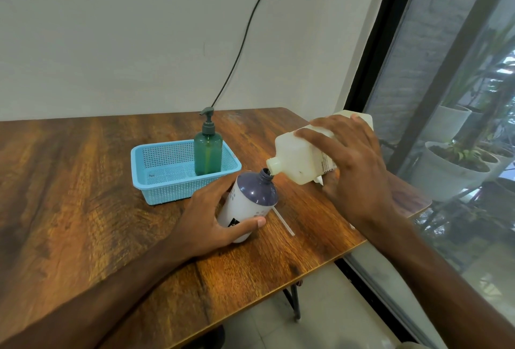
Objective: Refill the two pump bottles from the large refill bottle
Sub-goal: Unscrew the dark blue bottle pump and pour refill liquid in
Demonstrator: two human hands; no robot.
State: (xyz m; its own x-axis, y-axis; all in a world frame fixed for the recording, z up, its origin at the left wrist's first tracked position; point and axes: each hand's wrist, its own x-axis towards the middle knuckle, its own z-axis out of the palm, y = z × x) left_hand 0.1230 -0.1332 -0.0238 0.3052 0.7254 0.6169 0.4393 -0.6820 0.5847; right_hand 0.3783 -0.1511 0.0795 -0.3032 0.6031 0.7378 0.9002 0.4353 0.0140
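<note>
Grips the purple-topped pump bottle [248, 203] in the left hand [211, 217] near the desk's [83, 181] right edge, open neck leaned to meet the spout. Clasps the large refill bottle [301, 156] in the right hand [354, 170], tipped to pour. Leaves the green pump bottle [208, 153] upright in the basket [156, 181].

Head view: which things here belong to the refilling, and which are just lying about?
In the job: large refill bottle, purple-topped bottle, green pump bottle, left hand, right hand.
Lying about: blue basket, black cable, potted plants.
</note>
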